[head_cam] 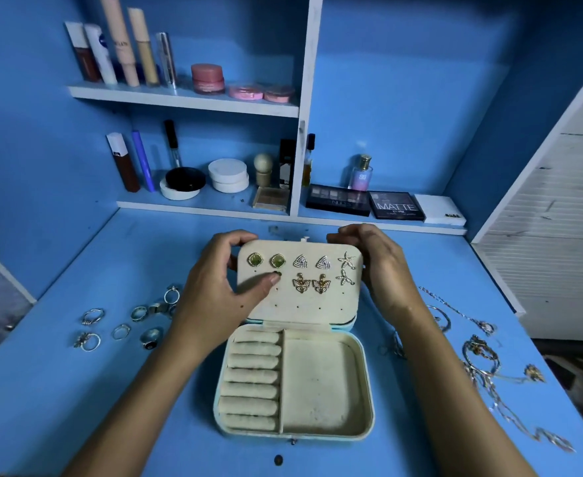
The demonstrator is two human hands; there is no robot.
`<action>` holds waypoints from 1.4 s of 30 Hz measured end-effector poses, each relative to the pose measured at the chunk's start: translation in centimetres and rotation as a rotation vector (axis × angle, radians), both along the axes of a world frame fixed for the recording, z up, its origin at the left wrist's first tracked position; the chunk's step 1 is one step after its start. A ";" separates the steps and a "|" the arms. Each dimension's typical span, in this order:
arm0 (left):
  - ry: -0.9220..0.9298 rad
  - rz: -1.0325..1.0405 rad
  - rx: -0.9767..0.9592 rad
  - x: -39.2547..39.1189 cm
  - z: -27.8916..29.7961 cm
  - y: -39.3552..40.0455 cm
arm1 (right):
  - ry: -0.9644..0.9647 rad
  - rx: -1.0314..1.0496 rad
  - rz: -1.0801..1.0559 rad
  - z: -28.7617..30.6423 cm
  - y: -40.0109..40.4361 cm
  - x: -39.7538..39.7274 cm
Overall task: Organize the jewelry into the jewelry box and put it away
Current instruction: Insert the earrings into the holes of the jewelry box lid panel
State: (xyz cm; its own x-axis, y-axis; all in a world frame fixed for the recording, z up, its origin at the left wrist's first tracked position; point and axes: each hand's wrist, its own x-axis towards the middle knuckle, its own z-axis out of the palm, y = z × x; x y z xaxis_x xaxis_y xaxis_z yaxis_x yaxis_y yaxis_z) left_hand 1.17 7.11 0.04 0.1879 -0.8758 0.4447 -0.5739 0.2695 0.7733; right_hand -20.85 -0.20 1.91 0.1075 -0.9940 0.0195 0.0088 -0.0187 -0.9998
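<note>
With the jewelry box [295, 380] open on the desk [59, 390], both hands curl round its upright lid [300, 304] — left hand [214, 297], thumb seemingly pressing an earring, right hand [383, 266] — and a hard push could tip it, unseating pinned earrings [300, 273].

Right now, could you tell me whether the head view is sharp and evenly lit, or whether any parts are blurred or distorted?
Head view: dim, blue-tinted light; the cream jewelry box lid with earrings is sharp; the silver chain necklaces at the right edge smear; the white shelf boards bow from wide-angle distortion.
</note>
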 end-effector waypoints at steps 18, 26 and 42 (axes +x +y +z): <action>-0.003 0.123 0.106 -0.2 -2.6 -1.3 | 0.312 -0.201 -0.199 -2.9 0.7 1.0; 0.013 0.133 0.143 0.1 -3.4 -1.4 | 0.430 -0.163 -0.204 -3.9 0.2 0.8; -0.338 0.280 0.053 4.4 -0.1 -5.9 | 0.498 -0.183 -0.207 -3.8 0.0 1.1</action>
